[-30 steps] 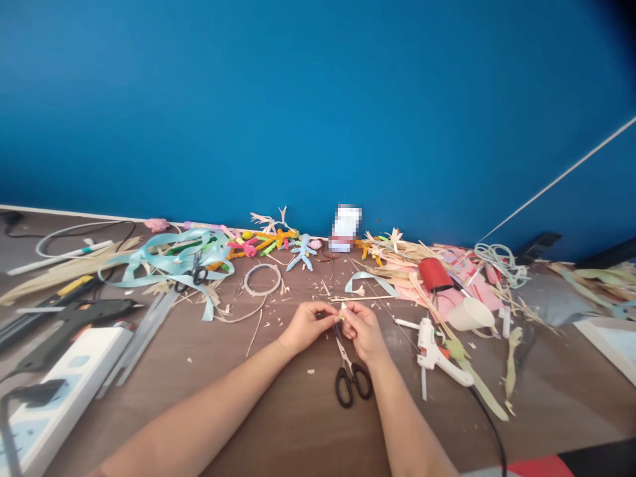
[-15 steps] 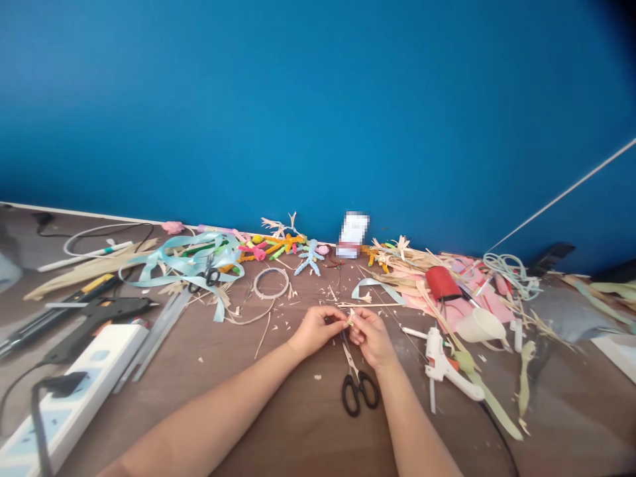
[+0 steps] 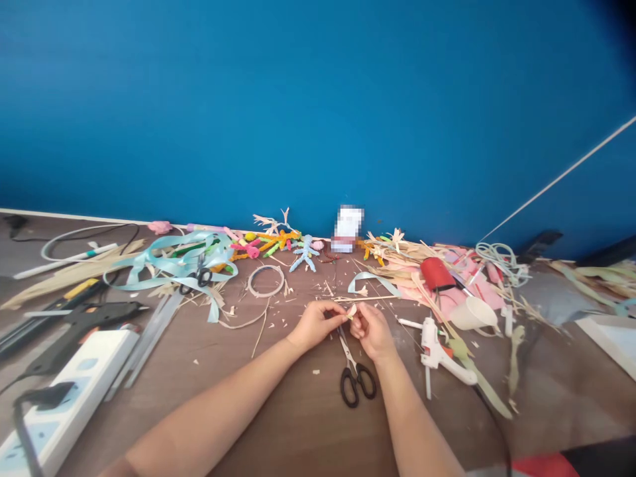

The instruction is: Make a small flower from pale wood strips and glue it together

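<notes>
Over the middle of the brown table, my left hand [image 3: 318, 324] and my right hand [image 3: 370, 329] meet fingertip to fingertip. Between them is a small pale cream piece [image 3: 352, 311], petal-like in shape; its exact kind is too small to make out. Both hands are closed in a pinch on it. Just beneath lie black-handled scissors [image 3: 358, 384], their blades pointing away from me and their tips partly hidden by my hands. Pale scraps [image 3: 316, 372] lie scattered on the table around my hands.
At right are a white glue gun [image 3: 437, 354], a white cup [image 3: 474, 313] and a red cylinder [image 3: 437, 273]. On the left stand a power strip [image 3: 94, 371], a black glue gun [image 3: 84, 324] and blue ribbon [image 3: 149, 262]. A ring [image 3: 265, 281] and a blue pipe-cleaner figure [image 3: 304, 253] lie beyond my hands.
The view has shifted slightly, so the table things sit a little further left. The pale piece shows more clearly between my fingertips, and my right fingers have shifted slightly around it.
</notes>
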The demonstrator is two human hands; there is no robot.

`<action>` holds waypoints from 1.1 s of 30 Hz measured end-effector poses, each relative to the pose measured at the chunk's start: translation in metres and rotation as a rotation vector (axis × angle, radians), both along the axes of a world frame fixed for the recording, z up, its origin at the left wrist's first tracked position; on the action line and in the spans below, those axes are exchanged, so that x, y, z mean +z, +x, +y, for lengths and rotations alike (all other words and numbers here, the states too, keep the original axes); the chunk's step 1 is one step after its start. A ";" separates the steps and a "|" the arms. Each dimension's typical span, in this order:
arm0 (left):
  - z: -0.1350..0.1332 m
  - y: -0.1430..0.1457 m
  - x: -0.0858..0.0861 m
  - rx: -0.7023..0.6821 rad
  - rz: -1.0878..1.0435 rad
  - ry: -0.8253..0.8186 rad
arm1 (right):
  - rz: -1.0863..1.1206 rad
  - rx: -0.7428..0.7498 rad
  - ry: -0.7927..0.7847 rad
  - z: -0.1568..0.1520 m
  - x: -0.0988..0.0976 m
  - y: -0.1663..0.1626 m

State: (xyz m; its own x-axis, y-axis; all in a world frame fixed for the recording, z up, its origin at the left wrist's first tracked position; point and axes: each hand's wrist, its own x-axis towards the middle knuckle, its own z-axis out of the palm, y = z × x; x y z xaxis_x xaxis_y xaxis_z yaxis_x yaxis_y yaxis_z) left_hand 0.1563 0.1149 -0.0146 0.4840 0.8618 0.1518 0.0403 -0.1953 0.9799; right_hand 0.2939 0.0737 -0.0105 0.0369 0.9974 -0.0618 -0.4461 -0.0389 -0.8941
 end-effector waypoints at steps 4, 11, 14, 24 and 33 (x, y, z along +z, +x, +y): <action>0.001 0.000 0.001 0.008 0.011 -0.011 | 0.032 0.035 0.016 0.000 0.002 0.000; 0.001 0.000 0.000 -0.005 -0.009 -0.032 | 0.015 0.061 -0.011 0.000 0.000 0.001; 0.001 0.000 0.001 -0.010 -0.003 -0.026 | -0.002 0.039 -0.021 0.000 0.000 0.000; -0.001 0.000 0.004 -0.019 0.021 -0.045 | -0.012 0.020 -0.023 0.001 0.000 0.000; 0.001 0.000 -0.001 -0.022 0.002 -0.056 | -0.037 0.038 -0.004 0.001 0.000 0.001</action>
State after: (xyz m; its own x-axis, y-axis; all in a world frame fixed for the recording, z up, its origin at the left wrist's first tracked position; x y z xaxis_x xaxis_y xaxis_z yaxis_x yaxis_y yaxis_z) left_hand 0.1564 0.1158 -0.0156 0.5036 0.8578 0.1029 0.0386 -0.1413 0.9892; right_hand 0.2944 0.0745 -0.0100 0.0013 0.9979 -0.0651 -0.4105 -0.0588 -0.9100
